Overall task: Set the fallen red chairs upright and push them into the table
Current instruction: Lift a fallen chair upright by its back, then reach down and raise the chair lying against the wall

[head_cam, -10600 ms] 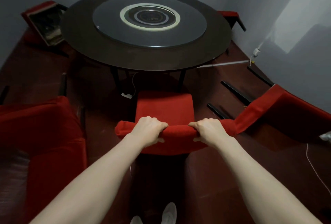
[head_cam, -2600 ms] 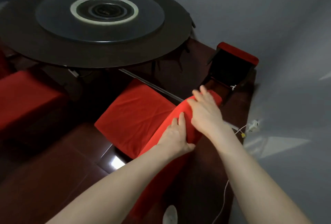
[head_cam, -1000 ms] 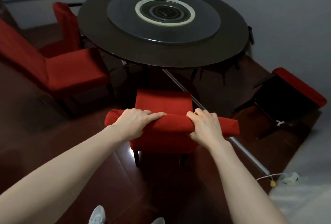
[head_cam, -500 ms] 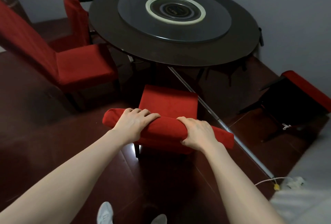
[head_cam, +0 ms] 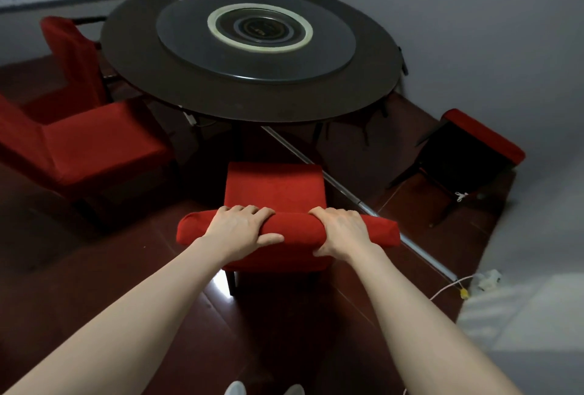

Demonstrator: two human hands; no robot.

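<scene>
Chair (head_cam: pixel 274 187) showing plain red — table (head_cam: pixel 252 100) looking near-black, pale cream ring (head_cam: pixel 259 48) circling centre (floor (head_cam: pixel 94 268) glowing dark reddish-brown).

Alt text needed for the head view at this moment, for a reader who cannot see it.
The left hand and right hand grip the backrest top of an upright red chair facing a round dark table. A second red chair stands upright to the left, and a fallen chair lies tipped over at far right.

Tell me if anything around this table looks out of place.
One red chair by the right wall lies tipped over, dark underside and legs showing. A long metal rod also lies across the floor.
</scene>
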